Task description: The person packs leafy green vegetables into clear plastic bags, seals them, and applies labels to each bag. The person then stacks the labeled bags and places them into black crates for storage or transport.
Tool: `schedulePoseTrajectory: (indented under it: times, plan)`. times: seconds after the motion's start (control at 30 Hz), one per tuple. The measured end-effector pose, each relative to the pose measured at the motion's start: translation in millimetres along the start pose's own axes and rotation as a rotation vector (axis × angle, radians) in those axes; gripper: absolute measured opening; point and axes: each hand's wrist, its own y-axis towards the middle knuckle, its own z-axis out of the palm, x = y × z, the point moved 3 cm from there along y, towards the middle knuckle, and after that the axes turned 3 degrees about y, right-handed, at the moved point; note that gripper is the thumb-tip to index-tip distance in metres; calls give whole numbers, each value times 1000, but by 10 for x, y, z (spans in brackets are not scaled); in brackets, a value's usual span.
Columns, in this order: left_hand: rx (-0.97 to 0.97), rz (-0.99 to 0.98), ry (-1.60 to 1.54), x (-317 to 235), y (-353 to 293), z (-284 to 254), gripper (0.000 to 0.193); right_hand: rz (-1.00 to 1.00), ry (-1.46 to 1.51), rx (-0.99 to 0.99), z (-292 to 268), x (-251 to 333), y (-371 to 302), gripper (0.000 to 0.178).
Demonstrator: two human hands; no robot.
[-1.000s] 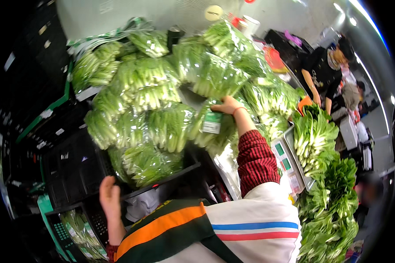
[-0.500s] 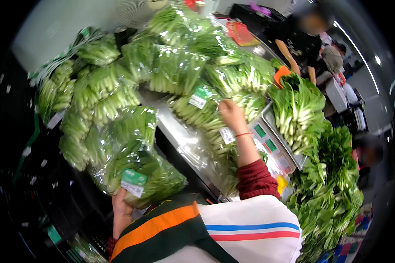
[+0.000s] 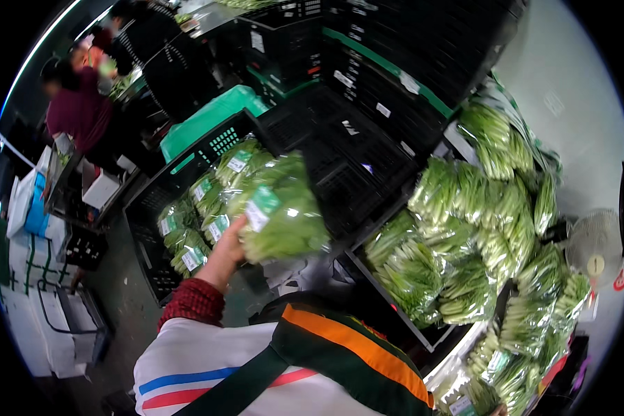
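Note:
My left hand (image 3: 227, 244) is closed on the near left edge of a clear bag of leafy greens (image 3: 291, 211), beside its green and white label. The bag hangs over the right side of a black plastic crate (image 3: 143, 258). Inside that crate lie several similar labelled bags of greens (image 3: 182, 239); the held bag hides part of them. I cannot make out my right hand in the current view.
Stacked black crates (image 3: 385, 90) stand ahead, with a green-lined crate (image 3: 208, 118) behind the filled one. Many bagged greens (image 3: 457, 229) cover the surfaces at right, near a fan (image 3: 595, 239). Co-workers (image 3: 83, 111) are at the far left.
My view has swung left from the scale and table to the crates. The bag in my left hand has moved over the filled crate. My right hand has left the view.

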Motion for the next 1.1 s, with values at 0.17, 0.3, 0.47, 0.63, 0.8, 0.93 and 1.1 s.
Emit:
schedulePoseTrajectory:
  times: [0.17, 0.3, 0.47, 0.63, 0.8, 0.93, 1.1]
  plan:
    - [-603, 409, 249, -1135, 70, -1162, 54, -163, -220, -193, -234, 326, 264, 41]
    - [-906, 462, 716, -1278, 684, -1866, 65, -295, -410, -462, -733, 502, 321, 41]
    - [-497, 721, 1003, -705, 989, -403, 47, -793, -575, -687, -567, 1180, -162, 15]
    - [634, 370, 1059, 551, 616, 2010, 55, -678, 588, -391, -531, 1507, -487, 5]
    - [1337, 201, 947, 1988, -400, 3413, 88, -410, 749, -17, 371, 1622, -721, 8]
    - [1007, -426, 778, 2644, -187, 3196, 72, -397, 690, 216, 1256, 1428, -886, 12]
    - [567, -496, 611, 2141, -77, 2665, 59, -393, 36, -146, 955, 310, 443, 25]
